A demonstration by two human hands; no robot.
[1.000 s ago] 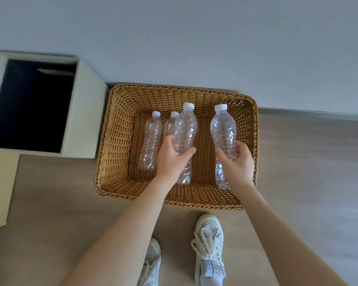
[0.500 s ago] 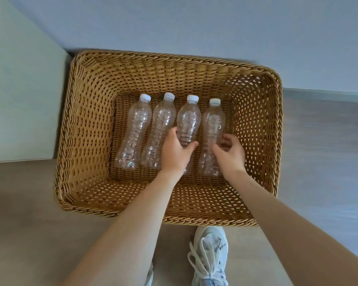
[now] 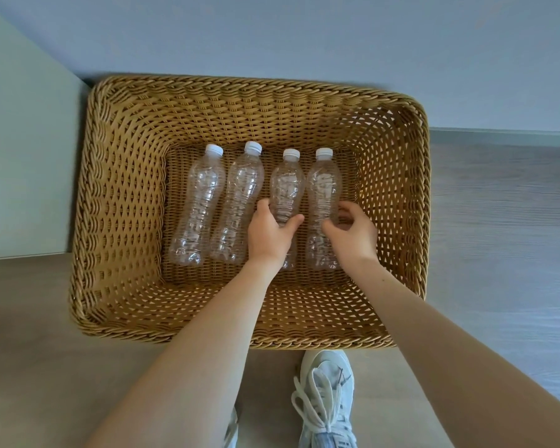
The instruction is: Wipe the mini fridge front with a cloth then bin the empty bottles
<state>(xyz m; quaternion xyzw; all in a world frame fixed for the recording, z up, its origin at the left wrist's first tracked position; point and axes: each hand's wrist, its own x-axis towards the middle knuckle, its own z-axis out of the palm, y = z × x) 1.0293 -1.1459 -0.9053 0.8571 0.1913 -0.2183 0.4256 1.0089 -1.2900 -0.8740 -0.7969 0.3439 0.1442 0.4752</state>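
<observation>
Reaching into the wicker basket (image 3: pixel 246 88), gripping the third bottle (image 3: pixel 286 185) at its middle with the left hand (image 3: pixel 267 236), curling the right hand (image 3: pixel 353 236) around the fourth bottle (image 3: pixel 323 185), leaving the first bottle (image 3: pixel 201 202) and second bottle (image 3: pixel 241 195) free just beside, all four flat on the basket bottom.

Four clear plastic bottles (image 3: pixel 201 202) (image 3: pixel 243 195) (image 3: pixel 286 185) (image 3: pixel 324 185) are counted, four white caps (image 3: pixel 214 150), one wicker basket (image 3: pixel 240 88), two hands (image 3: pixel 269 236) (image 3: pixel 356 236) and two sneakers (image 3: pixel 325 399) (image 3: pixel 232 428).
</observation>
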